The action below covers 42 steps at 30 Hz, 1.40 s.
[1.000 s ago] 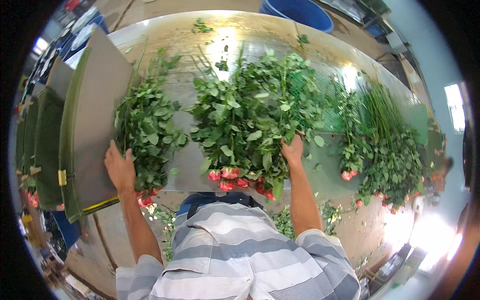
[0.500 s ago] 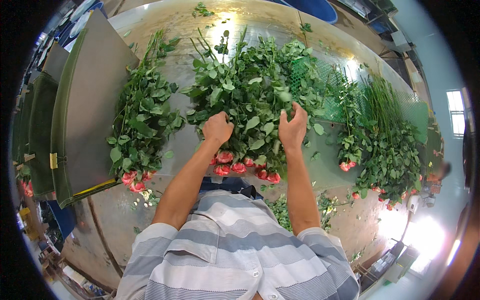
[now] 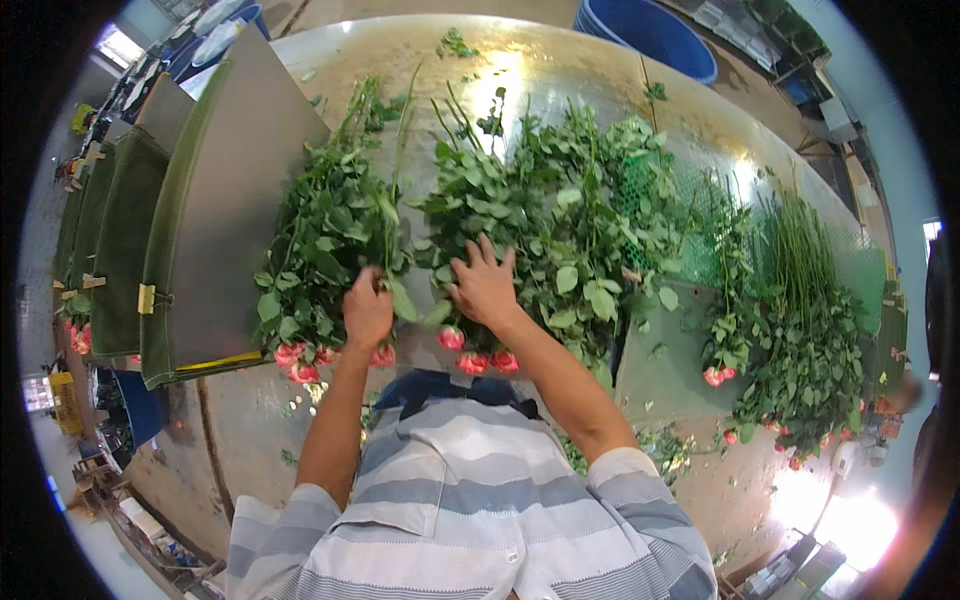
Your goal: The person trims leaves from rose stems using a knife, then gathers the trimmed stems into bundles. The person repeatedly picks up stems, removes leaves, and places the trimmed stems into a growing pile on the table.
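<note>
While the left hand pinches a long-stemmed rose between thumb and forefinger, beside the left pile of roses on the metal table, the right hand lies with fingers spread over the leaves of the middle pile (its pink blooms point toward the person's striped shirt).
</note>
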Tool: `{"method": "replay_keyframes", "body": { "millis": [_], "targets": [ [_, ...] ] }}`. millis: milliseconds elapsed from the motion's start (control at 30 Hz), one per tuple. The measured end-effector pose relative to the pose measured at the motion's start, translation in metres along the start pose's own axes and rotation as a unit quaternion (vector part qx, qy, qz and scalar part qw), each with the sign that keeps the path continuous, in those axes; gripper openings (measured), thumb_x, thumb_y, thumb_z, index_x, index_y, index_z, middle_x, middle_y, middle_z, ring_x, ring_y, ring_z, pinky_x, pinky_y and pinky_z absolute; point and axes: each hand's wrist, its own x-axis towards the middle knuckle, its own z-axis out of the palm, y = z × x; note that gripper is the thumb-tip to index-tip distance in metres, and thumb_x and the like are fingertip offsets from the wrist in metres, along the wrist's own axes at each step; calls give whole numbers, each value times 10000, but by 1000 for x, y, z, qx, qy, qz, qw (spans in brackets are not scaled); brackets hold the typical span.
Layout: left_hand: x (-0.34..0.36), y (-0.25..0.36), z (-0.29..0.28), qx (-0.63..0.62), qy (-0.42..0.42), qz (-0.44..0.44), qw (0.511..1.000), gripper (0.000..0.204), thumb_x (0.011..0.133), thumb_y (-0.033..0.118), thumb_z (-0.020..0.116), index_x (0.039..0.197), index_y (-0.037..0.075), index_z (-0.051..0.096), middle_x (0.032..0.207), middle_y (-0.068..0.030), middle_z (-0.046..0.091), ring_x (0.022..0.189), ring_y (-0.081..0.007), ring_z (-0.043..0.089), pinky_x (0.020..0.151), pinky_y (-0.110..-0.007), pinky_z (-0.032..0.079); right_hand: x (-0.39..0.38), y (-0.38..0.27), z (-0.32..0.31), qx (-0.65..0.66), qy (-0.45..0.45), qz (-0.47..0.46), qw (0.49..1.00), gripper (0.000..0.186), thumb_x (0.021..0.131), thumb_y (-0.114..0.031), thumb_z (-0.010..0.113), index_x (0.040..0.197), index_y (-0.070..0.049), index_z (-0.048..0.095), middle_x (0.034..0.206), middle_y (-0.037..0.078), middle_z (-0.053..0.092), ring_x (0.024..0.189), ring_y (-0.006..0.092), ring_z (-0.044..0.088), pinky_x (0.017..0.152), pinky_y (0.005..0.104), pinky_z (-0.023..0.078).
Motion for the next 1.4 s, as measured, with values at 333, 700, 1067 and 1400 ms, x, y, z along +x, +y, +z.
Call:
{"method": "replay_keyframes", "body": {
  "millis": [333, 700, 1067, 1400],
  "targets": [
    [-19, -9, 28, 151, -68, -19, 986, 257, 837, 127, 528, 1087, 69, 522, 1015, -163, 552, 867, -378, 584, 725, -460, 486, -24, 65, 13, 86, 94, 35, 991, 355, 813, -232, 573, 1123, -62, 544, 1294, 113, 448, 1249, 322, 343, 997, 485, 308],
    [-15, -18, 36, 167, -68, -26, 983, 246, 870, 247, 504, 1042, 74, 541, 1031, -150, 549, 857, -383, 595, 739, -469, 491, -21, 62, 13, 125, 124, 43, 983, 305, 819, -200, 578, 1077, -37, 580, 1233, 141, 506, 1198, 353, 399, 1000, 450, 325],
    [1, -21, 40, -118, -137, -80, 980, 207, 794, 159, 628, 907, -12, 611, 762, -128, 642, 686, -217, 603, 655, -325, 463, -23, 71, -1, 124, 119, 230, 958, 442, 821, -171, 585, 1212, -21, 445, 1131, 195, 489, 1053, 363, 469, 884, 451, 401],
    [2, -47, 69, -151, -157, -92, 972, 189, 852, 142, 585, 950, -17, 559, 785, -64, 584, 712, -141, 523, 662, -298, 427, -25, 102, -27, 370, 96, 355, 853, 474, 799, -121, 568, 1251, -41, 450, 1060, 155, 577, 864, 284, 588, 734, 446, 482]
  ]
}}
